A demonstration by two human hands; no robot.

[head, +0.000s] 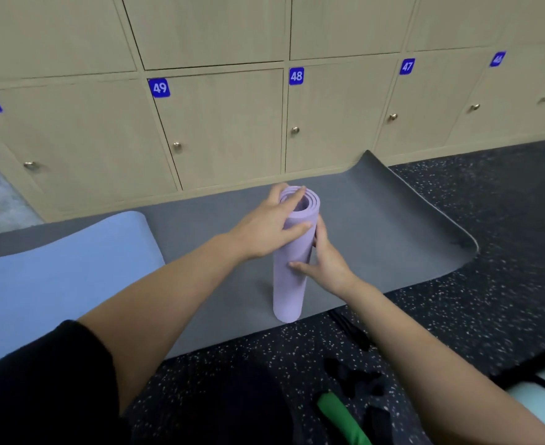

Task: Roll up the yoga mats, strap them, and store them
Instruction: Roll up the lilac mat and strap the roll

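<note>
Lilac foam yoga mat (288, 284), rolled into a tight cylinder, is shown standing on end on a flat grey rubber mat (393, 226) spread over the dark speckled floor (505, 284). Its long axis is held near upright. The left hand (261, 229) is curled over the top rim, with the thumb laid across the near face. The right hand (327, 263) is wrapped round the mid-body from the right, its fingers hidden behind the roll. Strapping is judged to be the coming step: a blurred tangle of black straps (354, 379) lies on the floor under the right forearm, nearer that hand. The roll's loose edge cannot be made out. A pale blue unrolled mat (56, 274) is cut off at left, and a pale strapped roll (541, 399) at right.
</note>
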